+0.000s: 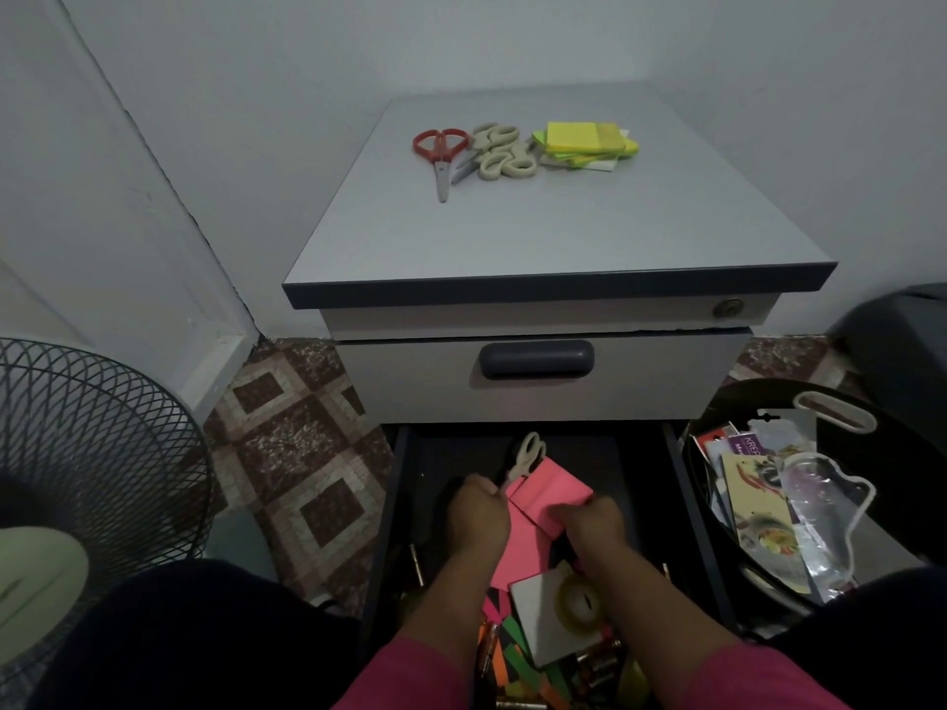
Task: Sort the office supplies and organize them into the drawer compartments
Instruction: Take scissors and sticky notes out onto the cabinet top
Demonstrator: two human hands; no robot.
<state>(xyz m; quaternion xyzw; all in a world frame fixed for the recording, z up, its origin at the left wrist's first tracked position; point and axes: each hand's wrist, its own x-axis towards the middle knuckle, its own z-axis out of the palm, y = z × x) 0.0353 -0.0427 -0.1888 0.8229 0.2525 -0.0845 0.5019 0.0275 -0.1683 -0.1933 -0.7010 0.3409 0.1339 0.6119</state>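
dim drawer [410, 504]: left hand [476, 512] grips beige scissors [523, 459], blades hidden; right hand [594, 522] pinches pink notes [551, 491].

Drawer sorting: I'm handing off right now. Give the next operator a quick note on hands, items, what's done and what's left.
Left hand grips beige scissors by the blades, over the open bottom drawer.
Right hand pinches pink paper.
Done: red scissors, two beige pairs and yellow-green sticky notes grouped on the cabinet top.
Left: tape roll, coloured strips and clutter in the drawer; black basket of packets unsorted.
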